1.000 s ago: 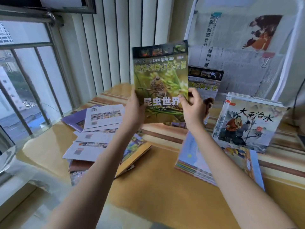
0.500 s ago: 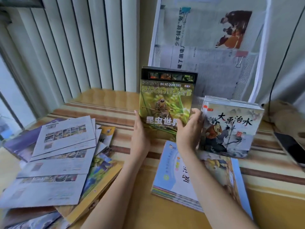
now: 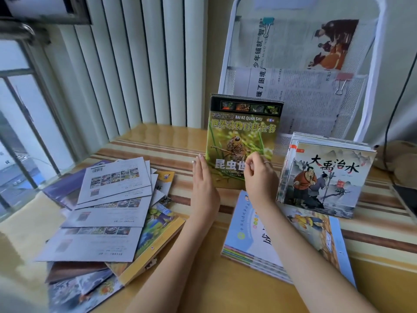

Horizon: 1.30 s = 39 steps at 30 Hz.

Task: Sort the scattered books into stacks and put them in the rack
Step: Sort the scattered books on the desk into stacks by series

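Fingers (image 3: 252, 162) have let go of the green book (image 3: 242, 141), now racked upright.

Single head view, looking forward and down, close over table (image 3: 144, 141) toward white rack (image 3: 374, 64).

— Seen on the counter (image 3: 158, 141)?
— Glossy yellow wood with brown stripes. Left: a fanned heap of scattered books (image 3: 108, 213). Middle back: green insect book (image 3: 243, 136) standing upright at the white rack (image 3: 372, 86). Right: upright stack of picture books (image 3: 327, 175), just behind a flat blue stack (image 3: 255, 240).
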Each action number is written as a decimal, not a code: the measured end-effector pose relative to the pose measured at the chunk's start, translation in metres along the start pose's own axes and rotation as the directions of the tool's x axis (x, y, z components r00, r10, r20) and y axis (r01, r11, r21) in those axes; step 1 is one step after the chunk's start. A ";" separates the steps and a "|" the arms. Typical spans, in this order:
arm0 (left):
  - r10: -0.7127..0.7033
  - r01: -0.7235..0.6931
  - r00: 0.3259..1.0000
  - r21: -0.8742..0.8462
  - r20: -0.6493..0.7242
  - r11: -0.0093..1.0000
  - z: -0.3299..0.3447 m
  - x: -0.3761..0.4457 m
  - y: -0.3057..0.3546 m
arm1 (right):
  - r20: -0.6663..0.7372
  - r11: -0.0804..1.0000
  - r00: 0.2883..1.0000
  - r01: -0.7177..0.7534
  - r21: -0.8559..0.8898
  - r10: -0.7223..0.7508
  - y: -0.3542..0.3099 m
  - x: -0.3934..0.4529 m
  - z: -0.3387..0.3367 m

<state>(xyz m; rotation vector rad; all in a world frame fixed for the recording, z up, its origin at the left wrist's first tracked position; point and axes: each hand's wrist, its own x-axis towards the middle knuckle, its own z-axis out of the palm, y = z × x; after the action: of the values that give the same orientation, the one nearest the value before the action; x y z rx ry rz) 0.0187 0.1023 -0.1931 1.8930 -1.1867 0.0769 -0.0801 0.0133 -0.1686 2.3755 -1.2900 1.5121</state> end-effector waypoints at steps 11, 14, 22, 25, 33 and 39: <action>-0.317 0.391 0.920 0.501 -0.231 0.772 -0.140 -0.011 -0.095 | 0.688 0.903 0.692 -0.125 0.410 -0.217 -0.148 -0.042 0.029; -0.575 0.570 0.803 0.482 -0.156 0.666 -0.168 -0.017 -0.131 | 0.763 0.913 0.596 -0.118 0.392 -0.251 -0.174 -0.046 0.053; -0.509 0.539 0.842 0.313 -0.177 0.782 -0.183 -0.033 -0.133 | 0.907 0.979 0.376 0.001 0.204 -0.189 -0.203 -0.050 0.086; -0.590 0.606 0.790 0.066 -0.163 0.793 -0.194 -0.031 -0.133 | 0.881 0.985 0.441 0.056 0.165 -0.173 -0.204 -0.062 0.070; -0.739 0.767 0.579 -0.538 0.346 0.349 -0.241 -0.015 -0.148 | 0.766 0.961 0.617 -0.054 0.272 -0.182 -0.185 -0.095 0.028; -0.677 0.820 0.572 -0.336 0.464 0.462 -0.234 -0.023 -0.169 | 0.700 0.949 0.670 0.020 0.314 -0.245 -0.175 -0.115 0.005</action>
<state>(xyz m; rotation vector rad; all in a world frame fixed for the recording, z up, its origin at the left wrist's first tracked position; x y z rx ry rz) 0.2202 0.3080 -0.1676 1.7734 -0.3168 -0.9517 0.0189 0.1962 -0.1942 3.3811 -0.9532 0.7043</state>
